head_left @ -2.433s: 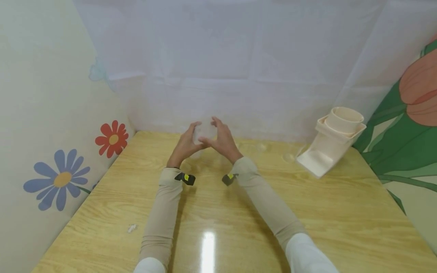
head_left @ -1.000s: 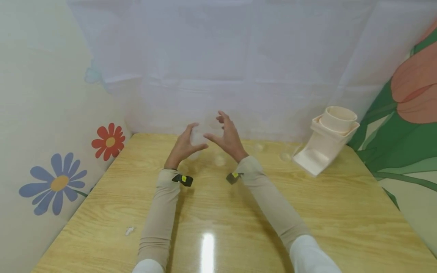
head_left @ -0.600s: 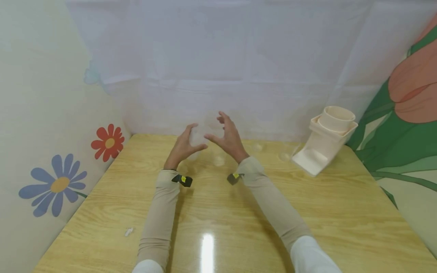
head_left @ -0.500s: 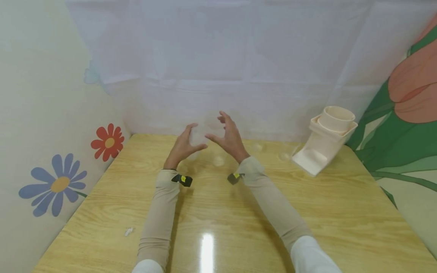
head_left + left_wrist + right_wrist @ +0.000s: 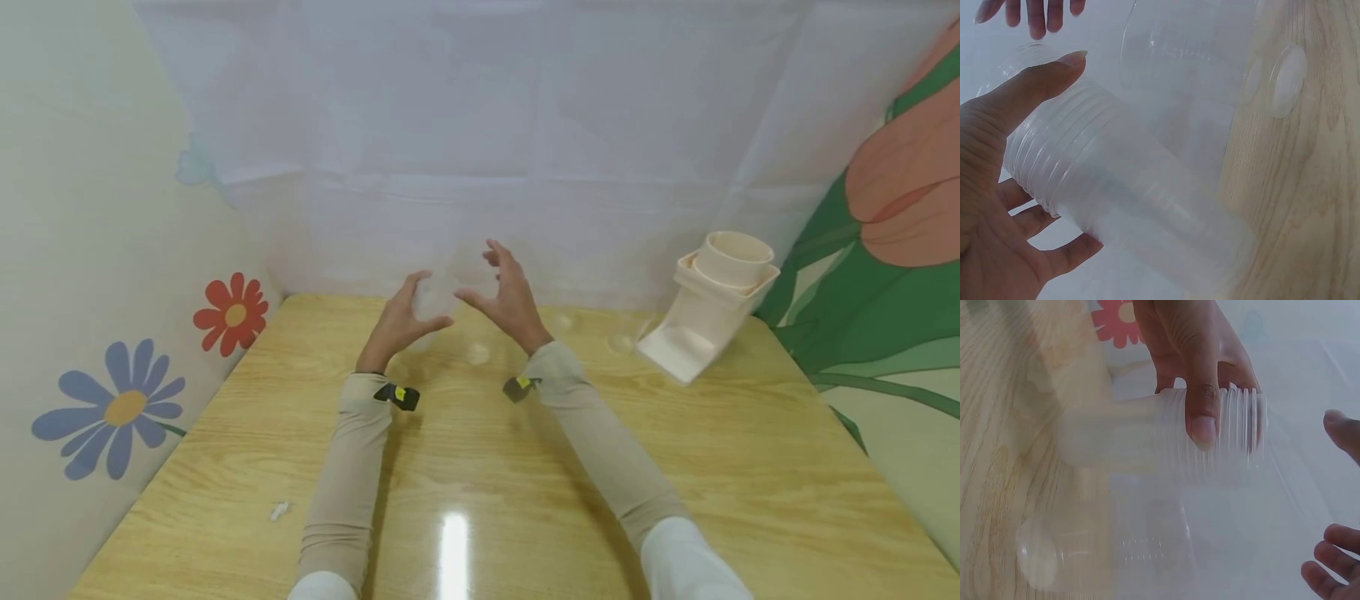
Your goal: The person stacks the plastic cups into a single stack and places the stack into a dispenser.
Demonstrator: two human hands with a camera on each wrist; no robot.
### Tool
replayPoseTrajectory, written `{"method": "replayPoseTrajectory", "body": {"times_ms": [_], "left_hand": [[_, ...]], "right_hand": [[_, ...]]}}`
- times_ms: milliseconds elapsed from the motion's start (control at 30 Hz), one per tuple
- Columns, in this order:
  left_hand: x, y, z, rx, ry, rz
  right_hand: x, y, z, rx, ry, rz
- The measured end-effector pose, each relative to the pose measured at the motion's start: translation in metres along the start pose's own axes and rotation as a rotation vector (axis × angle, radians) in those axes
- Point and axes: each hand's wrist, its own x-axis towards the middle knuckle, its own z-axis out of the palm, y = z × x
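My left hand (image 5: 393, 327) grips a tall stack of clear plastic cups (image 5: 1116, 162) around its ridged rims, thumb on one side and fingers on the other. In the head view the stack is faint against the white sheet. Just right of it, a single clear cup (image 5: 1147, 550) stands upright on the table, its round base (image 5: 477, 354) showing between the hands. My right hand (image 5: 512, 302) is held beyond this cup's right side, thumb and fingers spread and curved, with nothing in them. Only its thumb and fingertips enter the right wrist view.
More clear cups, hard to see, stand along the table's back, with bases (image 5: 562, 322) to the right. A cream cup dispenser-like holder (image 5: 708, 308) with a round top opening stands at back right. A white scrap (image 5: 280, 510) lies front left. A white sheet (image 5: 427, 125) hangs behind the table.
Earlier my right hand was close against the left hand at the cup stack. It has since drawn off to the right with fingers spread, and the single cup's base now shows between the hands.
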Motion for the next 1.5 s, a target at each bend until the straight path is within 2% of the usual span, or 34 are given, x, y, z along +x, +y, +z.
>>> {"method": "replayPoseTrajectory", "body": {"times_ms": [500, 767, 1500], "left_hand": [[0.000, -0.001, 0.000, -0.009, -0.002, 0.006], [0.001, -0.003, 0.003, -0.004, -0.002, 0.004], [0.003, -0.005, 0.006, -0.004, 0.002, -0.036]], "right_hand": [[0.001, 0.006, -0.015, -0.001, 0.019, 0.017], [-0.002, 0.015, -0.021, -0.017, 0.048, -0.004], [-0.006, 0.032, -0.037, -0.035, 0.101, 0.016]]}}
